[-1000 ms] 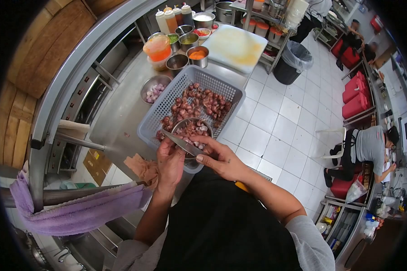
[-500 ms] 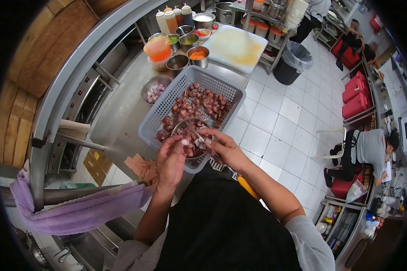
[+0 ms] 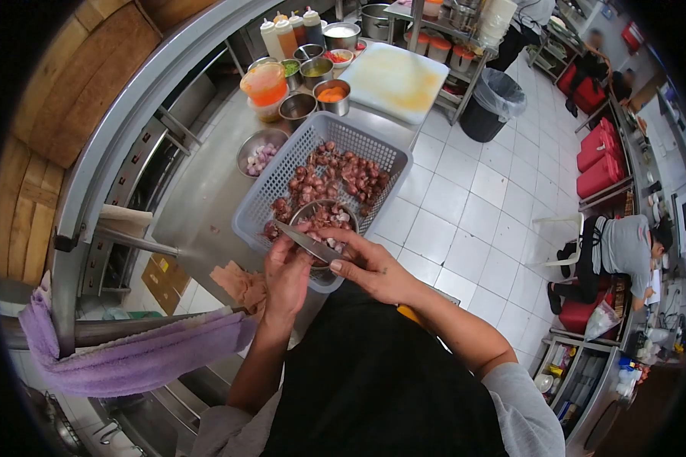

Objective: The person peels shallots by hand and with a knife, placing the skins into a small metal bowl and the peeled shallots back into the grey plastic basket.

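Observation:
My right hand (image 3: 377, 270) grips a knife (image 3: 307, 241), its blade pointing up and left across my left fingertips. Beneath the right wrist shows a yellow handle (image 3: 410, 313), in line with the blade. My left hand (image 3: 286, 274) is closed, its fingers curled against the blade. The blade covers the shallot that was visible in them half a second earlier. Just beyond both hands, a metal bowl (image 3: 352, 211) with pale shallots sits in a grey perforated basket (image 3: 263, 196). Reddish unpeeled shallots (image 3: 331, 171) fill much of the basket.
Left of the basket stands a metal bowl (image 3: 245, 146) of peeled shallots. Metal containers, squeeze bottles (image 3: 286, 36) and a white cutting board (image 3: 392, 80) are farther back. A crumpled cloth (image 3: 238, 286) and a purple towel (image 3: 137, 354) lie left. A person (image 3: 625, 247) sits right.
The knife blade has swung up from under my right hand and now lies across my left fingers. My left hand has turned, and the pale shallot in it is no longer visible.

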Demonstrator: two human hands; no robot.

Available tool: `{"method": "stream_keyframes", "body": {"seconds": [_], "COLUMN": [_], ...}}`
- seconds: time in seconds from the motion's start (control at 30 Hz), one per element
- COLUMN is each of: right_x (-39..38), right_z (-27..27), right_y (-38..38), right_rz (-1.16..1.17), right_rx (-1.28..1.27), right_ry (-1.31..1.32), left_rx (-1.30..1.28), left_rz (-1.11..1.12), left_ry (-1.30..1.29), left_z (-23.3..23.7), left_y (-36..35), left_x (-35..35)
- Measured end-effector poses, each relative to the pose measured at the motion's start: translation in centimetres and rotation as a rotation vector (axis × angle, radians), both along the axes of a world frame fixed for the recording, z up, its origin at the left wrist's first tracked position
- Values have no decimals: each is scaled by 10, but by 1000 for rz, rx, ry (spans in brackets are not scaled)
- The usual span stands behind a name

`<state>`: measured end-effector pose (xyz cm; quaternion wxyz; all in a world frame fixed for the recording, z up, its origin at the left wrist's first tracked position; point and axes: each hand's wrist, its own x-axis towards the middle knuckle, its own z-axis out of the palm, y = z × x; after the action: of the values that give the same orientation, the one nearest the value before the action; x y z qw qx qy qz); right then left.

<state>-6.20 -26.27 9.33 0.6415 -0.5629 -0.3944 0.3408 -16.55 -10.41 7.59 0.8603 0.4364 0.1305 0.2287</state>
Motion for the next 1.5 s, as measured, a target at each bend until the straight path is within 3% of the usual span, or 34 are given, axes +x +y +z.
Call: {"method": "stream_keyframes", "body": {"seconds": [0.13, 0.43, 0.53, 0.6, 0.7, 0.93, 1.1, 1.5], "right_x": [1, 0, 6, 9, 13, 11, 6, 7], "right_z": [16, 3, 4, 2, -1, -2, 10, 3], "right_y": [-4, -1, -3, -2, -2, -2, -5, -5], "right_rz": [21, -31, 24, 52, 51, 48, 84, 79], "right_rx": [-83, 34, -81, -63, -54, -84, -131, -119], "right_ry": [-6, 47, 222, 513, 568, 505, 319, 327], "left_rx": [40, 114, 120, 35, -118, -145, -101, -88], "left_rz": [2, -9, -32, -70, -117, -132, -35, -36], "left_ry": [-27, 25, 24, 23, 19, 25, -26, -62], "left_z": [-3, 6, 1, 0, 3, 2, -6, -4], "left_y": [3, 4, 7, 7, 5, 4, 2, 4], "left_x": [-1, -2, -1, 0, 2, 5, 6, 4]}}
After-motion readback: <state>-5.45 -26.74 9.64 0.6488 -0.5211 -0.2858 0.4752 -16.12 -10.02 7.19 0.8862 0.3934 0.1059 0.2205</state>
